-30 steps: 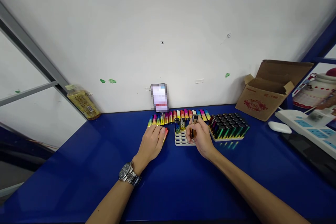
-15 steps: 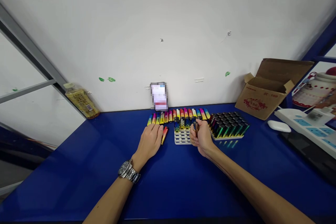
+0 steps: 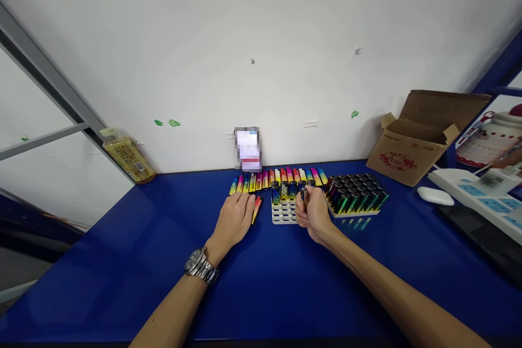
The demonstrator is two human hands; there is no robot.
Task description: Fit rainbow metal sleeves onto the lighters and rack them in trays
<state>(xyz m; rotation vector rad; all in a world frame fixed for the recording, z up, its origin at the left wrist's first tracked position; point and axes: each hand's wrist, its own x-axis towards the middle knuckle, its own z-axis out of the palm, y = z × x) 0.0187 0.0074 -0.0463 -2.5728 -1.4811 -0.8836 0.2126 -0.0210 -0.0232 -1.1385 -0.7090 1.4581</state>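
Observation:
A row of rainbow-coloured lighters (image 3: 281,176) lies along the back of the blue table (image 3: 265,283). In front of it stands a white grid tray (image 3: 281,214) with a few lighters upright in its far row. My right hand (image 3: 313,214) is closed round a lighter (image 3: 303,194), held upright over the tray's right side. My left hand (image 3: 237,218), a watch on its wrist, rests on the table left of the tray with its fingers over a loose lighter (image 3: 256,209). To the right stands a full tray of lighters (image 3: 355,194).
An open cardboard box (image 3: 424,136) stands at the back right, with a white mouse (image 3: 434,196) and a power strip (image 3: 481,204) beyond it. A yellow bottle (image 3: 127,159) leans against the wall at the left. A small card (image 3: 248,150) stands against the wall.
My right hand has moved slightly right and turned the lighter upright, lowering it onto the tray's right side. My left hand has hardly moved.

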